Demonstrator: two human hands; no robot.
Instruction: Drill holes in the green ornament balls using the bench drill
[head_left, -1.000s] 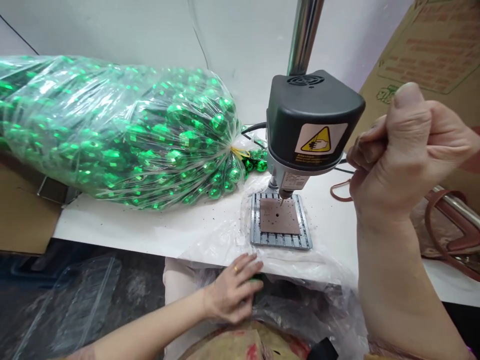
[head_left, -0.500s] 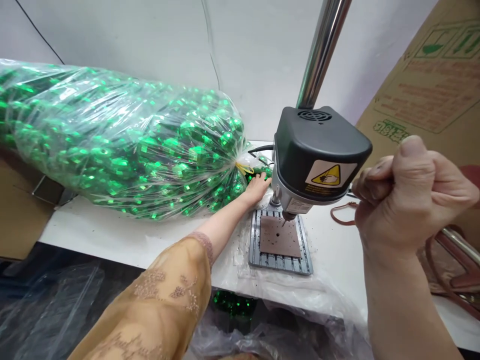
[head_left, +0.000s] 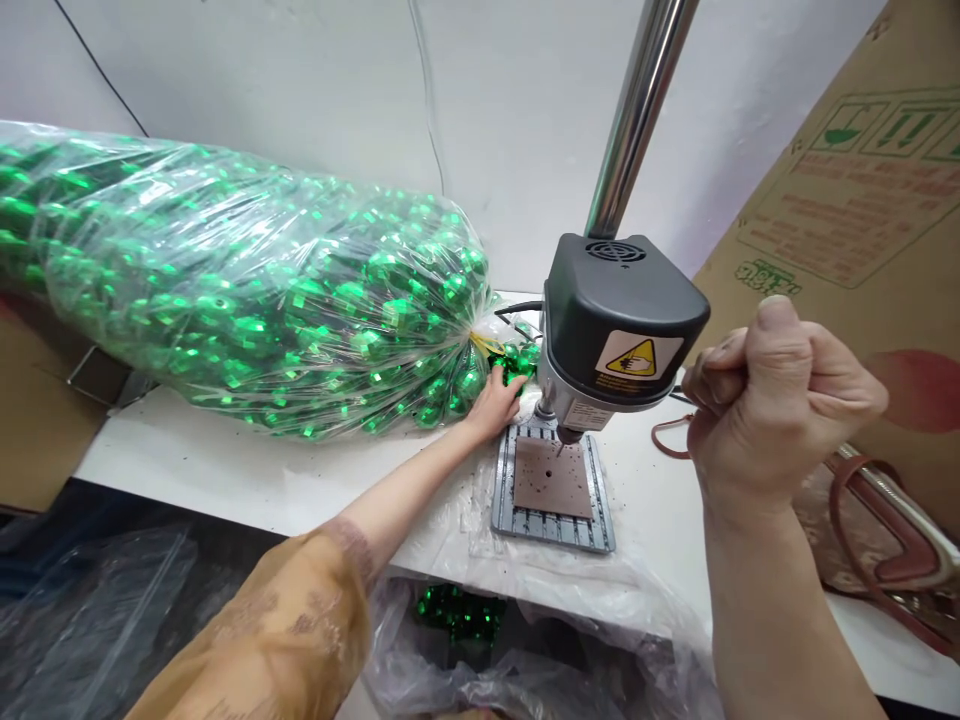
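My left hand [head_left: 496, 402] reaches in beside the drill press, at a small heap of shiny green faceted beads [head_left: 517, 365]. Its fingers are apart at the near edge of the heap, and no bead shows clearly in its grasp. Closed in a fist, my right hand [head_left: 776, 405] is raised to the right of the black drill press head [head_left: 626, 310]; whatever it grips is hidden. Below the thin drill bit [head_left: 561, 450], a brown square board [head_left: 551, 495] with a small dark hole lies on the grey slotted base [head_left: 504, 510].
A big clear bag of green beads [head_left: 300, 300], tied with yellow, fills the left. A cardboard box [head_left: 832, 230] leans at right, near a brown bag with a strap [head_left: 892, 520]. Under the white table [head_left: 262, 470], more green beads [head_left: 461, 615] sit among clear plastic.
My left hand has drawn back slightly toward me at the green heap. My right fist appears a little lower and further left; the view has shifted somewhat.
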